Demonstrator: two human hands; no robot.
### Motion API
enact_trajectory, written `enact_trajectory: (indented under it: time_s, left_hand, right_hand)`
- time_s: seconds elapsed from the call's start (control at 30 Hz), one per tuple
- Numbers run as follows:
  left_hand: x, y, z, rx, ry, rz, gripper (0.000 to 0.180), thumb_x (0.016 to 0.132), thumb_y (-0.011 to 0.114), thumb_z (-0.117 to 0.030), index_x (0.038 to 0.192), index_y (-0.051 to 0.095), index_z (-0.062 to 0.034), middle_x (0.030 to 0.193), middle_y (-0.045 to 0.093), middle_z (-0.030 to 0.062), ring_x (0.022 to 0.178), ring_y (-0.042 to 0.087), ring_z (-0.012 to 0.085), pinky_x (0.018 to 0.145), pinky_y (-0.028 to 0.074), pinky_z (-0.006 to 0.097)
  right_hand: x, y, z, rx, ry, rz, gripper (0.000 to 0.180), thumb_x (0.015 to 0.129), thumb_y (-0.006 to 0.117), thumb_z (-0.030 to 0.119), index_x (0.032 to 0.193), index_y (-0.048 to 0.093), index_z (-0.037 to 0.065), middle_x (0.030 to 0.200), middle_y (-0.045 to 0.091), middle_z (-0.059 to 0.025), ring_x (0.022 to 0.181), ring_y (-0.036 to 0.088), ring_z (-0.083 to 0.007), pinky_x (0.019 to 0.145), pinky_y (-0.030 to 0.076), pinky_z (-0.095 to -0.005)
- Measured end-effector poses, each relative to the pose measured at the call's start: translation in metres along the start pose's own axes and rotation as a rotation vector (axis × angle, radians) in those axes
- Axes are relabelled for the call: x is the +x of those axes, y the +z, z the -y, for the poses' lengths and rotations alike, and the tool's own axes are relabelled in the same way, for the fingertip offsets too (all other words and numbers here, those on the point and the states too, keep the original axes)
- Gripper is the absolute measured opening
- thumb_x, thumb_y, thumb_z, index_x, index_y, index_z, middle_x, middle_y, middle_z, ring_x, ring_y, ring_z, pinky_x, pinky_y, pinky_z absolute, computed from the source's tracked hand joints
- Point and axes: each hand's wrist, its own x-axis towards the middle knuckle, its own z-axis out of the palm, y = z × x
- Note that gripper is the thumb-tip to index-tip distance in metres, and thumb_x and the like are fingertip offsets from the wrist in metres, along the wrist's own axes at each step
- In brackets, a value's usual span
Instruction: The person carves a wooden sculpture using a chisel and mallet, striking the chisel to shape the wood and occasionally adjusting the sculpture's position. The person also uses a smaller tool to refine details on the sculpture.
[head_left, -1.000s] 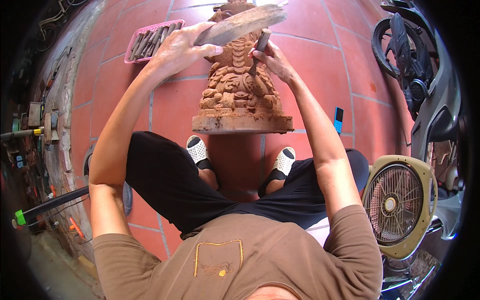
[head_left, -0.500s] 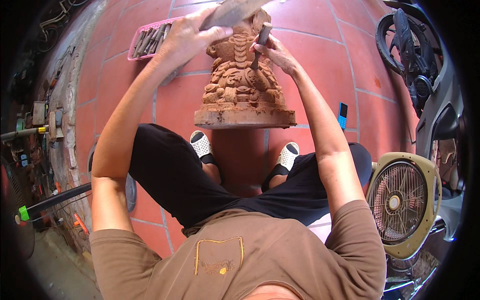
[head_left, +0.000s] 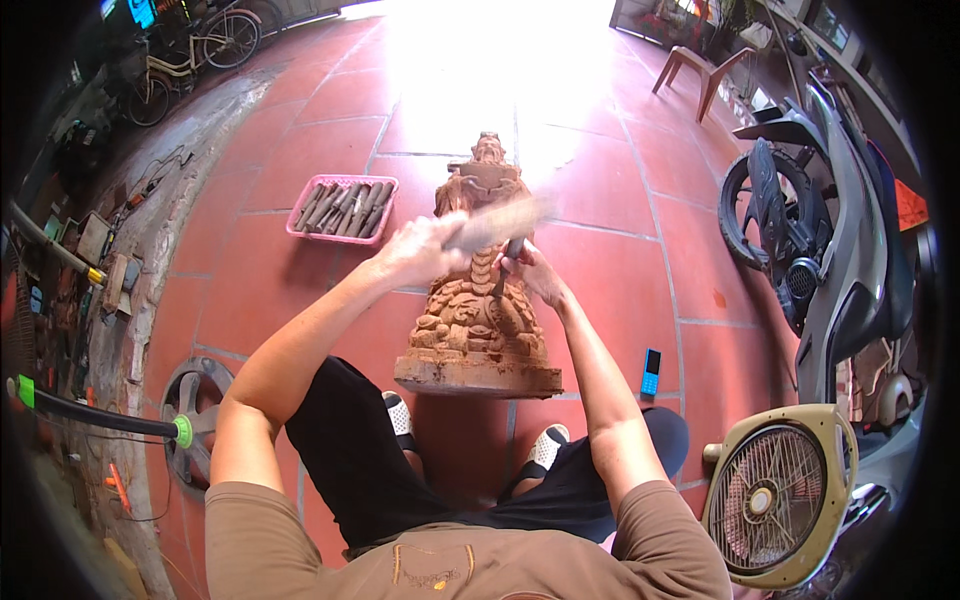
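In front of my feet stands a carved reddish-brown wooden statue (head_left: 470,318), a bearded figure on a flat base with rounded relief around its lower part. My left hand (head_left: 422,250) is closed around a wooden mallet (head_left: 508,220), blurred by motion, crossing in front of the statue's middle. A chisel (head_left: 514,247) is gripped in my right hand (head_left: 537,274), its blade pointing down at the carved front. The mallet is at the chisel's top end; whether they touch cannot be told.
To the left, a pink plastic basket (head_left: 330,237) holds several dark chisels (head_left: 348,208). A blue phone (head_left: 651,372) lies on the red tiles (head_left: 620,300) at right. Nearby are a box fan (head_left: 770,500), a motorbike (head_left: 850,270), a brown plastic chair (head_left: 703,78) and a black pole (head_left: 105,421).
The view has tilted up, so the statue sits lower and its head shows. The mallet has swung closer to the chisel, and both hands keep their hold.
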Motion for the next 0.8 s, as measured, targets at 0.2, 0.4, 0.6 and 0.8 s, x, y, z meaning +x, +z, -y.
enact_trajectory:
  time_s: [0.2, 0.4, 0.6, 0.8]
  left_hand:
    - [-0.014, -0.004, -0.016, 0.073, -0.044, 0.039, 0.066, 0.082, 0.069, -0.038, 0.136, 0.047, -0.0087, 0.111, 0.064, 0.0276, 0.107, 0.060, 0.0451, 0.093, 0.046, 0.053]
    - [-0.009, 0.018, 0.005, 0.151, 0.164, -0.076, 0.060, 0.081, 0.068, -0.038, 0.129, 0.055, -0.0047, 0.119, 0.064, 0.0227, 0.110, 0.061, 0.0377, 0.096, 0.048, 0.044]
    - [-0.032, -0.014, -0.018, -0.103, 0.048, 0.146, 0.059, 0.082, 0.068, -0.032, 0.134, 0.057, -0.0059, 0.128, 0.060, 0.0222, 0.123, 0.053, 0.0328, 0.103, 0.041, 0.039]
    - [-0.041, -0.033, -0.012, -0.075, -0.104, 0.006, 0.053, 0.081, 0.069, -0.030, 0.126, 0.060, -0.0039, 0.117, 0.064, 0.0192, 0.113, 0.058, 0.0296, 0.096, 0.044, 0.040]
  right_hand:
    - [0.000, 0.011, 0.006, -0.157, -0.026, -0.043, 0.020, 0.100, 0.057, 0.027, 0.113, 0.055, 0.012, 0.099, 0.065, 0.0002, 0.096, 0.060, -0.0108, 0.078, 0.048, -0.0288]
    - [0.000, 0.004, -0.012, -0.320, -0.160, -0.139, 0.017, 0.097, 0.059, 0.019, 0.098, 0.061, 0.002, 0.087, 0.064, -0.0063, 0.081, 0.062, -0.0156, 0.074, 0.052, -0.0331]
    - [-0.017, 0.020, 0.001, -0.280, -0.074, -0.121, 0.028, 0.101, 0.055, 0.033, 0.106, 0.061, 0.007, 0.095, 0.068, -0.0024, 0.094, 0.064, -0.0105, 0.082, 0.051, -0.0282]
    - [-0.010, 0.020, 0.019, -0.264, -0.002, -0.087, 0.028, 0.101, 0.055, 0.033, 0.111, 0.060, 0.007, 0.100, 0.068, -0.0035, 0.096, 0.066, -0.0130, 0.087, 0.054, -0.0308]
